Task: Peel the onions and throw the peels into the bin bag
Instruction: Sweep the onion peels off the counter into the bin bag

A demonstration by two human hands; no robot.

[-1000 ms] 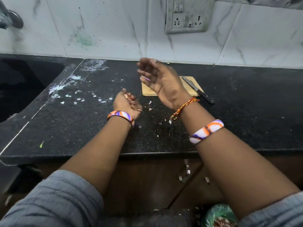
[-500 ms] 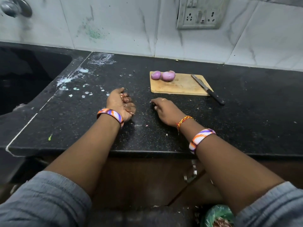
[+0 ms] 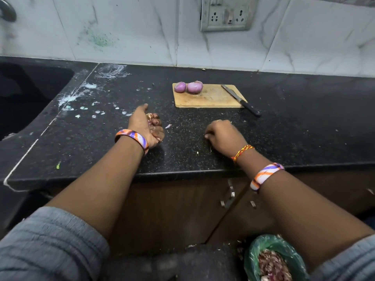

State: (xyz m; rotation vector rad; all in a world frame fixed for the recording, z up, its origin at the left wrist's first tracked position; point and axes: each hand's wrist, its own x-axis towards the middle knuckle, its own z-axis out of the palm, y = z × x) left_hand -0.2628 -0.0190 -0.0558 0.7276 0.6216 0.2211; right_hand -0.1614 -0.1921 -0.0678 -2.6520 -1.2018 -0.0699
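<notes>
A black speckled stone counter (image 3: 284,126) is seen from above, backed by white marbled wall tiles (image 3: 142,33) in which one socket plate (image 3: 226,13) is set; a dark sink (image 3: 26,92) is sunk at the counter's left end, and pale smears and spots (image 3: 85,102) are scattered beside it; brown cupboard doors (image 3: 172,209) are visible below the front edge.

One wooden cutting board (image 3: 209,98) is placed toward the back edge of the counter; two peeled purple onions (image 3: 188,87) are set touching each other on its back left corner; one black-handled knife (image 3: 239,99) is laid across its right end, the handle overhanging the board. One green bin bag (image 3: 272,256), with peels inside it, is seen below the counter at the lower right.

Two hands are rested on the counter, well apart, in front of the board and nearer the front edge than the onions. The left hand (image 3: 147,126) is curled round a bunch of onion peels (image 3: 151,119); one loose scrap of peel (image 3: 168,126) is left just to its right. The right hand (image 3: 223,135) is curled knuckles-up with its fingertips on the counter; whether anything is pinched under it cannot be told. A striped bangle is worn on each arm, two in all.
</notes>
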